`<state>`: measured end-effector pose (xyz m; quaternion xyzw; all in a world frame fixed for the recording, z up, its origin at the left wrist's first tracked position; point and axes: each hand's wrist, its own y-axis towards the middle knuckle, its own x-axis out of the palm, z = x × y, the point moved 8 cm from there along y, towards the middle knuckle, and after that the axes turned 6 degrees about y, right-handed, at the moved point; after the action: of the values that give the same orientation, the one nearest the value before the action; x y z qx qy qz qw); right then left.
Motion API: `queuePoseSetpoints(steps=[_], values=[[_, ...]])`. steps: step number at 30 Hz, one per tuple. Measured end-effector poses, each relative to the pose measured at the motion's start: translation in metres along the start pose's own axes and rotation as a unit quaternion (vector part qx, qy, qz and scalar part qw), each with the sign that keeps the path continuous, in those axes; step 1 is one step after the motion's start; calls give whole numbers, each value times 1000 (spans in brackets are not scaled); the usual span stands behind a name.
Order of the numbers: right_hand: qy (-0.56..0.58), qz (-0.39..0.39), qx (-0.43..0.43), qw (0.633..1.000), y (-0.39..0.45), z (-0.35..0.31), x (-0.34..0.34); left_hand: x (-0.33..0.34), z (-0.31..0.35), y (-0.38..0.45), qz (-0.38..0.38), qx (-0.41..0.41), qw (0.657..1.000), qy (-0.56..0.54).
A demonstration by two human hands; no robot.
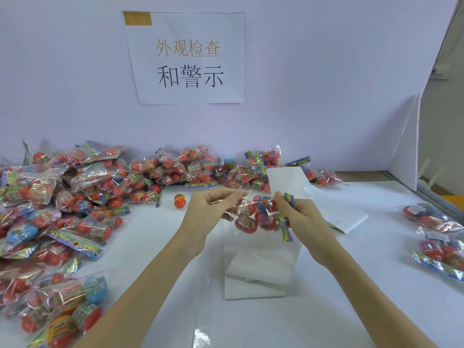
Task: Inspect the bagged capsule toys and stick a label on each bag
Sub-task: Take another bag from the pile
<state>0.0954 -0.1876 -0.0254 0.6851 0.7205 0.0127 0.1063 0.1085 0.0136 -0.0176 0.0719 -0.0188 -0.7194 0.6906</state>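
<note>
One clear plastic bag of red capsule toys [256, 214] is pinched above the white counter [160, 237] between the left hand [213, 209] and right hand [298, 214].

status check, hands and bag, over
Both hands up: left hand pinches the bag edge, right hand grips its header end. No label on it visible. Loose capsule on table, clear of the work.

Crinkled glossy clear plastic bags [62, 187] of shiny red plastic capsules [179, 200], on smooth white tabletop [351, 285]; matt paper sign [187, 57] behind
</note>
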Motion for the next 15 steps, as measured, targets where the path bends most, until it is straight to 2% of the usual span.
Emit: queuePoseSetpoints(steps=[9, 13, 15], values=[[59, -24, 11, 998, 3, 2, -1, -3, -5, 0, 39, -35, 996, -77], [98, -119, 28, 988, -4, -5, 13, -19, -10, 3, 99, -28, 992, -67], [66, -95, 20, 993, -2, -4, 13, -17, -10, 4, 94, -23, 994, -58]])
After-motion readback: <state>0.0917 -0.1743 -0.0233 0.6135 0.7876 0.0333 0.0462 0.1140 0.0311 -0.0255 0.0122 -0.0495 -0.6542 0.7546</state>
